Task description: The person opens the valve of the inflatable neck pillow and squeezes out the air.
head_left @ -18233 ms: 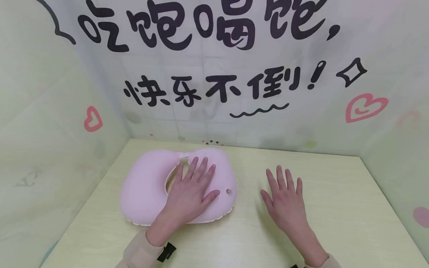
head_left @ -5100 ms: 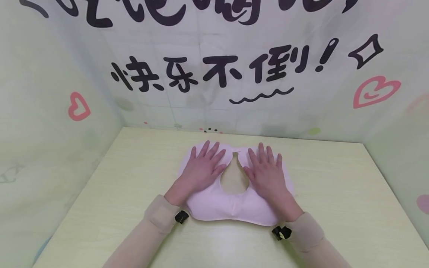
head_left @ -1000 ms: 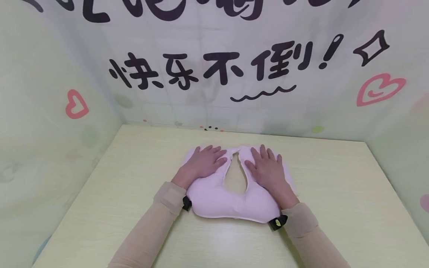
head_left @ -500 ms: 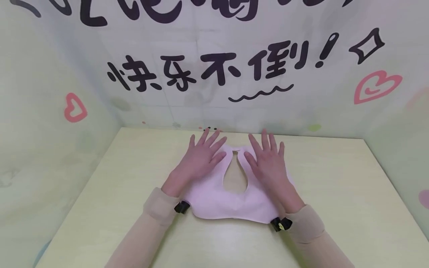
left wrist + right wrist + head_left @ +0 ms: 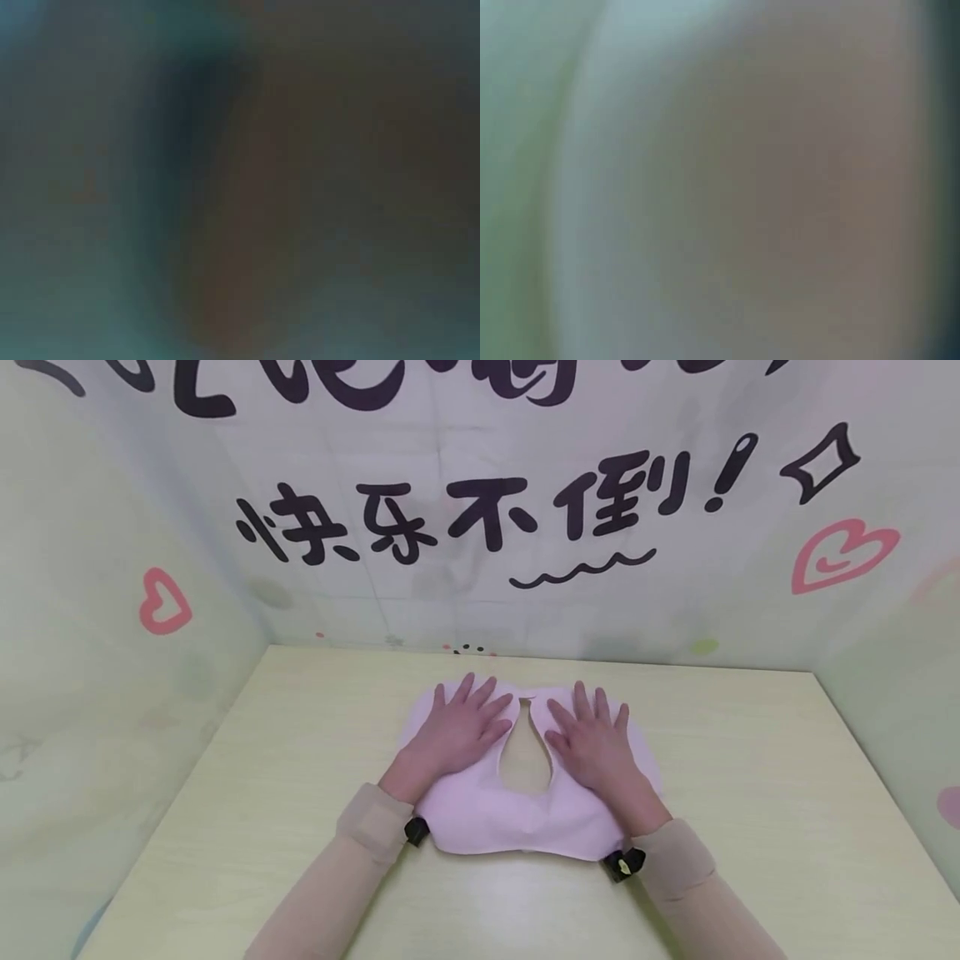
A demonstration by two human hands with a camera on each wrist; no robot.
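Observation:
A pink inflatable neck pillow lies on the table in the head view, its gap at the back and its teardrop hole in the middle. My left hand rests palm down on its left arm, fingers spread. On the right arm of the pillow my right hand lies the same way, fingers stretched toward the back. Much of both arms is hidden under the hands. Both wrist views are dark or blurred, with only soft skin and pink tones showing.
The pale wooden table reaches back to a printed cloth wall with black lettering and hearts. Cloth walls also stand at left and right. A black wrist camera sits close to the pillow's front right corner.
Since the oldest frame the pillow has moved right to the middle and looks flatter. In the last half second both hands, spread higher over its back edge, have come down onto its arms.

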